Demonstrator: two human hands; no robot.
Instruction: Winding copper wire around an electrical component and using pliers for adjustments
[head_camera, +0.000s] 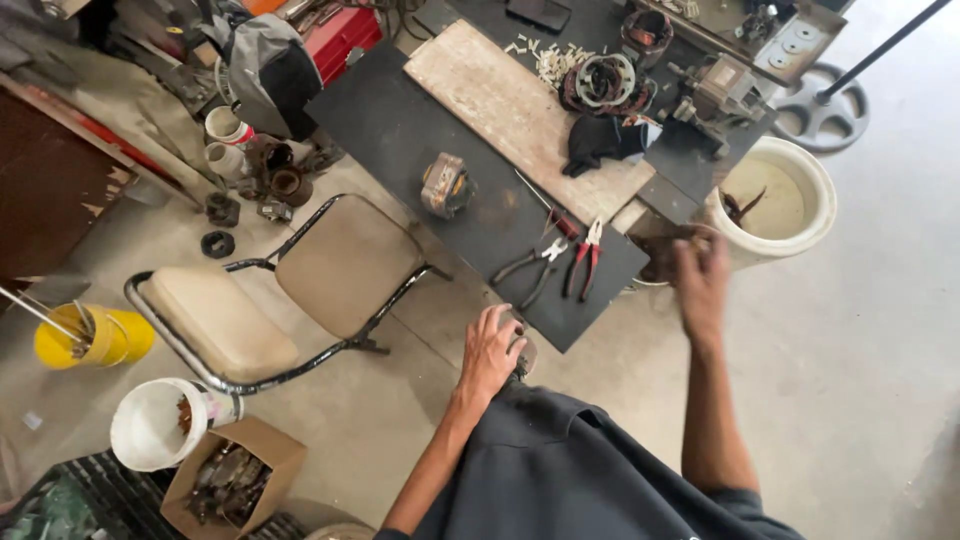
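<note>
Your left hand (490, 350) wraps a small grey metal part (522, 352) at the black bench (400, 130) edge; your blurred right hand (700, 275), fingers loosely curled, reaches a rusty brown container (655, 255), contact unclear.

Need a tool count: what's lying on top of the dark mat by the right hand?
On the dark mat: red-handled pliers, grey-handled pliers, a screwdriver, a motor stator. The wooden board hides the mat beneath it.

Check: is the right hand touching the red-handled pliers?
Apart. The head view shows the right hand off the mat's right edge, with bare dark mat between it and the red-handled pliers.
</note>
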